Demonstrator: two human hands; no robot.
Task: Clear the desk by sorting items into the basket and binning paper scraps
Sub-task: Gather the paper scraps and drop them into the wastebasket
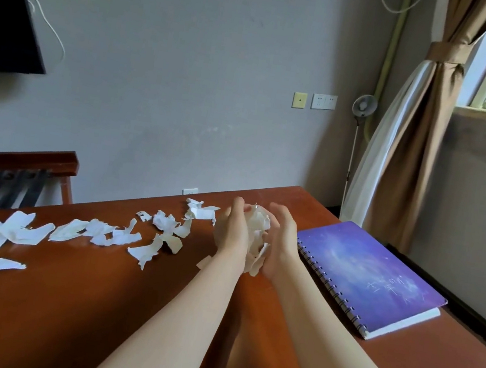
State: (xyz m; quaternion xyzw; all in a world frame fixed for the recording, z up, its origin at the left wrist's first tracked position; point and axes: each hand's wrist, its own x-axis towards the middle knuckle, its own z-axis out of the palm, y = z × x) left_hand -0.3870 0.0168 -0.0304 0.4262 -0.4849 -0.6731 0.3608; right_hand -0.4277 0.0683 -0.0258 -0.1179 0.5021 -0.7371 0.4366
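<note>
My left hand and my right hand are cupped together just above the brown desk, and between the palms they hold a bunch of white paper scraps. Some ends of the bunch hang down below the hands. Several more torn white paper scraps lie scattered across the desk to the left, reaching from its left edge up to a piece close by my left hand. No basket or bin is in view.
A purple spiral notebook lies closed on the desk right of my hands, near the right edge. Behind the desk on the left stands a wooden bench. A fan on a pole and a curtain stand at the back right.
</note>
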